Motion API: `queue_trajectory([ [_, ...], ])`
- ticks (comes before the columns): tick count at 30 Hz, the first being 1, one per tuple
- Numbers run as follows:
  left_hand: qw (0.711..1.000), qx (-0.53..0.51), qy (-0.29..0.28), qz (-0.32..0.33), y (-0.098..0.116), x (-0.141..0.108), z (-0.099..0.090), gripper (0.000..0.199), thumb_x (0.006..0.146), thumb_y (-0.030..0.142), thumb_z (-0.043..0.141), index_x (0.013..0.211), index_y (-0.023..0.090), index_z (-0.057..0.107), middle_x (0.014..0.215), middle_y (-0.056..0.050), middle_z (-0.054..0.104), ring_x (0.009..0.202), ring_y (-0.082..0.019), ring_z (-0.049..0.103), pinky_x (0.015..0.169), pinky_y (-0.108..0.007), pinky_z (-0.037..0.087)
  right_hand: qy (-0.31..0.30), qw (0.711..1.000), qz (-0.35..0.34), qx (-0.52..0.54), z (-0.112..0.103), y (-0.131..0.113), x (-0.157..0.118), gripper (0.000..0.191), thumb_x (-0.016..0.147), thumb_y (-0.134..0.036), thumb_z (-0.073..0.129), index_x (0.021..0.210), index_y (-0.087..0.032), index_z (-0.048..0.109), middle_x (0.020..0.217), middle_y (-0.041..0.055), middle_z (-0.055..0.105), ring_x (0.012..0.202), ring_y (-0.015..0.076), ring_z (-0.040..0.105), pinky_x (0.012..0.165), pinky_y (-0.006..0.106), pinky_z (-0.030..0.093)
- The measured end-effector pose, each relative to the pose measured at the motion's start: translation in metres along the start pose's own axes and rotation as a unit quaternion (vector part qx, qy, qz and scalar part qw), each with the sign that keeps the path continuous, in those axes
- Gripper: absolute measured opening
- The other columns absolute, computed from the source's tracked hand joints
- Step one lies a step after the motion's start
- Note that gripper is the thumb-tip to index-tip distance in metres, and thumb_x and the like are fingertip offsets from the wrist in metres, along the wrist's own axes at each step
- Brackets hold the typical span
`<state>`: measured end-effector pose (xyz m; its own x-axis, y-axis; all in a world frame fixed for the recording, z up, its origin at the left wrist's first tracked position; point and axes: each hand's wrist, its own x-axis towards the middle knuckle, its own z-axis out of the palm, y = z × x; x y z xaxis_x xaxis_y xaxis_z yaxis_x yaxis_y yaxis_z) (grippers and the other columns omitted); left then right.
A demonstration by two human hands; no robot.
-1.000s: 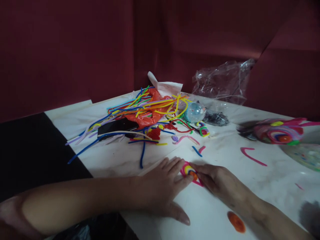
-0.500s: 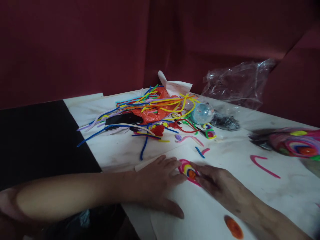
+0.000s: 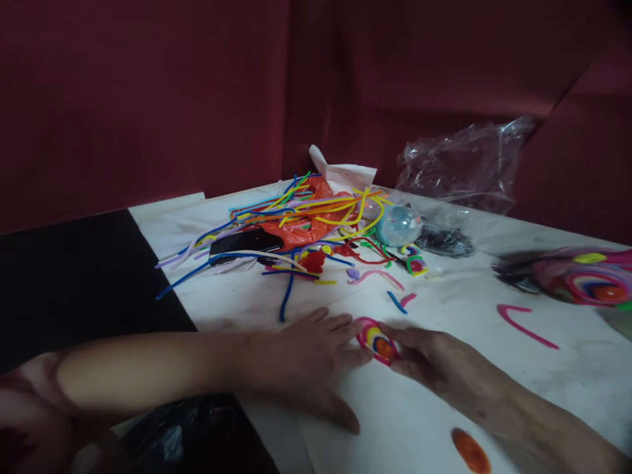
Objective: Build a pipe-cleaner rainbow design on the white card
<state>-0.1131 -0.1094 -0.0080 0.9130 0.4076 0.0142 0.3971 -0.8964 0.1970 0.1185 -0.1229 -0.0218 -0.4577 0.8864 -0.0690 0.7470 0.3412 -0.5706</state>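
Observation:
A teardrop shape of coiled coloured strips, pink outside with yellow, blue and orange inside, lies on a white paper sheet. My left hand rests with spread fingers on the paper, its fingertips at the shape's left edge. From the right, my right hand has its thumb and a finger at the shape's right edge, closed around its pink outline. Below my right hand, an orange-red oval coil lies on the paper.
Behind the hands are a heap of coloured strips, a black phone, a clear bluish ball and a crumpled plastic bag. To the right are a bent pink strip and a multicoloured coiled piece.
The view has shifted slightly. Both hands keep nearly the same places around the teardrop shape; the right thumb and finger now sit at its right edge, leaving more of it visible.

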Motion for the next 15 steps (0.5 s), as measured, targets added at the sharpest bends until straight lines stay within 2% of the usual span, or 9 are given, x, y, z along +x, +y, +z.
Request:
queue_trajectory([
  [3, 1.000, -0.010, -0.006, 0.024, -0.008, 0.002, -0.003, 0.074, 0.073, 0.059, 0.045, 0.131, 0.016, 0.030, 0.137, -0.015, 0.027, 0.126, -0.027, 0.023, 0.101, -0.045, 0.018, 0.013, 1.000, 0.005, 0.021, 0.004, 0.007, 0.000, 0.034, 0.079, -0.036, 0.049, 0.109, -0.023, 0.058, 0.098, 0.0036, 0.057, 0.088, 0.0221, 0.053, 0.077, 0.028, 0.044],
  [6, 0.999, -0.016, -0.005, 0.040, -0.014, 0.004, -0.006, 0.073, 0.073, 0.056, 0.047, 0.131, 0.016, 0.028, 0.137, -0.013, 0.028, 0.126, -0.025, 0.024, 0.102, -0.042, 0.019, 0.010, 0.999, 0.018, 0.031, 0.006, 0.010, 0.000, 0.035, 0.078, -0.036, 0.049, 0.109, -0.022, 0.058, 0.096, 0.0038, 0.058, 0.085, 0.0219, 0.054, 0.074, 0.027, 0.045],
  [12, 0.999, 0.004, -0.033, 0.033, -0.016, 0.009, -0.012, 0.074, 0.070, 0.059, 0.049, 0.128, 0.016, 0.035, 0.134, -0.015, 0.033, 0.124, -0.030, 0.027, 0.099, -0.045, 0.022, 0.013, 0.999, 0.000, -0.033, 0.002, 0.002, 0.000, 0.027, 0.080, -0.035, 0.047, 0.101, -0.025, 0.061, 0.094, 0.0023, 0.058, 0.082, 0.0205, 0.056, 0.071, 0.024, 0.046],
  [15, 0.998, 0.018, -0.021, 0.050, -0.020, 0.014, -0.014, 0.076, 0.067, 0.060, 0.051, 0.125, 0.014, 0.037, 0.131, -0.016, 0.036, 0.121, -0.029, 0.031, 0.097, -0.043, 0.025, 0.036, 0.998, 0.012, -0.046, 0.007, 0.005, -0.001, 0.030, 0.080, -0.035, 0.047, 0.107, -0.027, 0.059, 0.094, 0.0015, 0.058, 0.080, 0.0196, 0.056, 0.069, 0.023, 0.047],
])
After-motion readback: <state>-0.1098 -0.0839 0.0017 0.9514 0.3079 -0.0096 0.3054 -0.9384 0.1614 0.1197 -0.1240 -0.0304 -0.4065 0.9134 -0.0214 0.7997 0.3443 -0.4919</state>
